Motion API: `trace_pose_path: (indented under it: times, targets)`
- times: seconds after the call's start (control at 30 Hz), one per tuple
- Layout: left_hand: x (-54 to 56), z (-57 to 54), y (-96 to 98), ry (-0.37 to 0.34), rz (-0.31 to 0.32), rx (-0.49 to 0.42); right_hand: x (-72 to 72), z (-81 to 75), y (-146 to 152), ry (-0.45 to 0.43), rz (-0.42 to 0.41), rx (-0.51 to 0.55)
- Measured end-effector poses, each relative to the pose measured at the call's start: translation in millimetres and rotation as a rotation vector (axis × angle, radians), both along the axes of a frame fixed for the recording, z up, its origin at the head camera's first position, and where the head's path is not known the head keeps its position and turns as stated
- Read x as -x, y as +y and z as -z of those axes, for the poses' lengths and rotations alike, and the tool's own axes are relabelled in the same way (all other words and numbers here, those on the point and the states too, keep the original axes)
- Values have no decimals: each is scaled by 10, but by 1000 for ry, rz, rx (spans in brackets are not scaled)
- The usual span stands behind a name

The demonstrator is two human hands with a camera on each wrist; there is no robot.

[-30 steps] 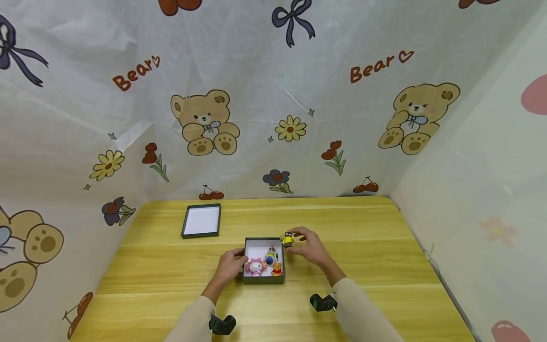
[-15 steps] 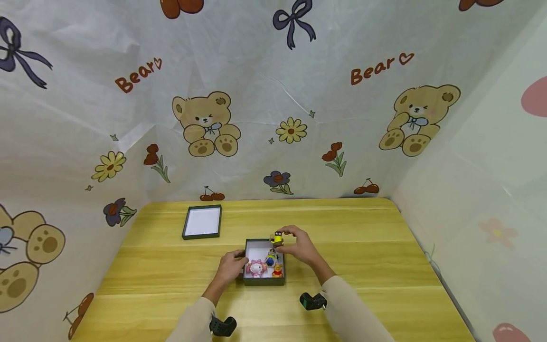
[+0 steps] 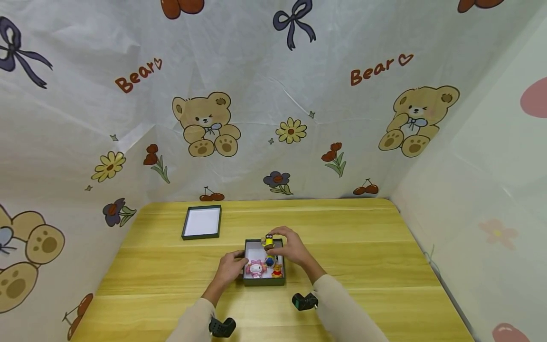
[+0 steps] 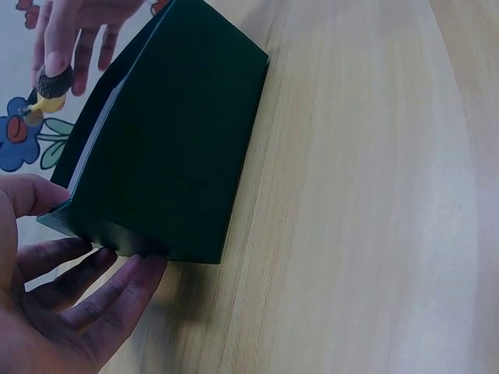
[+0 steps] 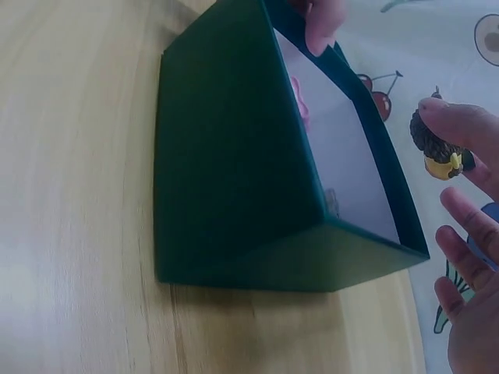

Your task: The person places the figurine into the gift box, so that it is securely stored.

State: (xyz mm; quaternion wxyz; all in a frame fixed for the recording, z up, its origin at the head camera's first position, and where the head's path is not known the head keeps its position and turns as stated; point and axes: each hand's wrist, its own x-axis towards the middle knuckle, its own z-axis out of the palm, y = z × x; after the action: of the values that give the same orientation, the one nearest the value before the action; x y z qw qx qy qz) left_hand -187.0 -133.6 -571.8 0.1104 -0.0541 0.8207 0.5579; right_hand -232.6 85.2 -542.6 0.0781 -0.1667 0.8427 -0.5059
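A dark green box [image 3: 264, 281] with a white inside holds a pink figurine [image 3: 256, 269], a blue-and-white figurine [image 3: 270, 261] and a small bear figurine in red [image 3: 277, 271]. My left hand [image 3: 230, 267] grips its left wall, thumb over the rim and fingers against the outside, as the left wrist view shows. Above the box's far part, my right hand [image 3: 292, 246] pinches a yellow Minion figurine [image 3: 268, 242] with a brown base between thumb and fingers. In the right wrist view the figurine [image 5: 440, 144] is held higher than the box rim.
A shallow dark green lid [image 3: 202, 222] with a white inside lies at the back left of the wooden table [image 3: 342, 247]. Behind the table hangs a white cloth [image 3: 256, 95] printed with bears and flowers.
My right hand has moved left with the Minion figurine, from beside the box's right edge to over its far part. My left hand stays on the box.
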Motion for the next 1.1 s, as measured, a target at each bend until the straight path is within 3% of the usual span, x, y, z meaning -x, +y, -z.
trace_pose_path:
  times: [0.77, 1.1]
  targets:
    - [12, 2, -17, -12, 11, -36, 26, 68, -216, 46, -82, -124]
    - [3, -12, -23, -11, 20, -28, 19, 81, -303, 102, -85, -254]
